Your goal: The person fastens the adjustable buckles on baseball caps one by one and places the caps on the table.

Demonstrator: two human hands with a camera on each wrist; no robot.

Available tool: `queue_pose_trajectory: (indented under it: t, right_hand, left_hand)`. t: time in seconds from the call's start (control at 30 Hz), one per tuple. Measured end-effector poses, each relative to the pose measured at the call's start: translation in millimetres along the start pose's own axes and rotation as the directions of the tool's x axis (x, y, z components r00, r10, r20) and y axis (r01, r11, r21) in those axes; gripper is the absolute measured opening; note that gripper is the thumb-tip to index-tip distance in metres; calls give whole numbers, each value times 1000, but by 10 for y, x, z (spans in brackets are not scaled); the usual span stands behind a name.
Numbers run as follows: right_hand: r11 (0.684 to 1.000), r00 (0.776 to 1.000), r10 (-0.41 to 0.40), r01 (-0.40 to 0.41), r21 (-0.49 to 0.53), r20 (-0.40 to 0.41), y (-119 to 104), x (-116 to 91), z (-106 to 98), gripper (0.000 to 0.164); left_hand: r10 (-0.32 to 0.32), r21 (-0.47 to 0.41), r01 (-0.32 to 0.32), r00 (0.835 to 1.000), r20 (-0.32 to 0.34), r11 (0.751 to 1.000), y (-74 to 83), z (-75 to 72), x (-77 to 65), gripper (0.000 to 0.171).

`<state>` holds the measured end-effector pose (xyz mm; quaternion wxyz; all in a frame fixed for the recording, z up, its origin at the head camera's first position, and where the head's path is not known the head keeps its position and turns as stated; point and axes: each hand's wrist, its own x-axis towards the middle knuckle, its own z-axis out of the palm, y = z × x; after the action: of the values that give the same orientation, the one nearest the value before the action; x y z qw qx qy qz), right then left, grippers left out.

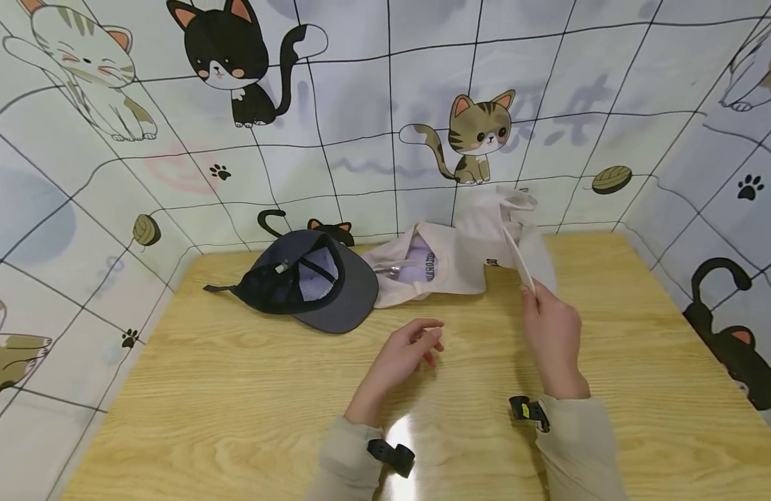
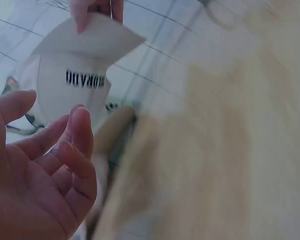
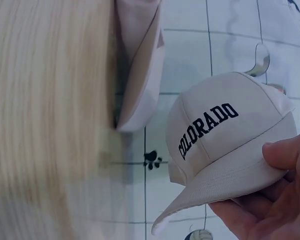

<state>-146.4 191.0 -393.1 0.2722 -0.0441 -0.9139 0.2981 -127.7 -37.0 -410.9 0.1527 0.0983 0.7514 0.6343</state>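
My right hand (image 1: 553, 337) grips a cream baseball cap (image 3: 215, 135) by its brim, thumb on the top face and fingers beneath. Dark letters reading COLORADO run across the front of its crown, and the cap is raised at the back right of the table. My left hand (image 1: 403, 353) is over the middle of the table, its fingers loosely bent with nothing in them. Beyond it a pale pink cap (image 1: 457, 268) lies with its lavender inside showing. A dark grey cap (image 1: 354, 296) lies to the left, its brim overlapping the pink cap in the head view.
The wood-grain table (image 1: 235, 403) has a cloth backdrop (image 1: 360, 90) with printed cats and grid lines standing along its back and sides. Both caps on the table are close to the back cloth. A black band (image 1: 390, 456) circles each sleeve cuff.
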Motion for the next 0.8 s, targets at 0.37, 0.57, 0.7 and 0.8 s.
queue_pose_trajectory:
  t: [0.37, 0.57, 0.7, 0.8]
  right_hand:
    - [959, 961, -276, 275, 68, 13, -425, -125, 164, 15]
    - [910, 914, -402, 392, 134, 56, -564, -270, 268, 24]
    - [871, 878, -479, 476, 118, -6, -661, -356, 380, 33]
    - [835, 842, -538, 539, 110, -38, -729, -419, 471, 32]
  left_hand:
    - [3, 52, 6, 988, -157, 999, 262, 10, 127, 66]
    - [7, 102, 10, 986, -165, 995, 323, -120, 26, 76]
    - [9, 94, 5, 989, -144, 996, 321, -136, -7, 71]
    - [12, 84, 0, 990, -138, 996, 299, -116, -15, 58]
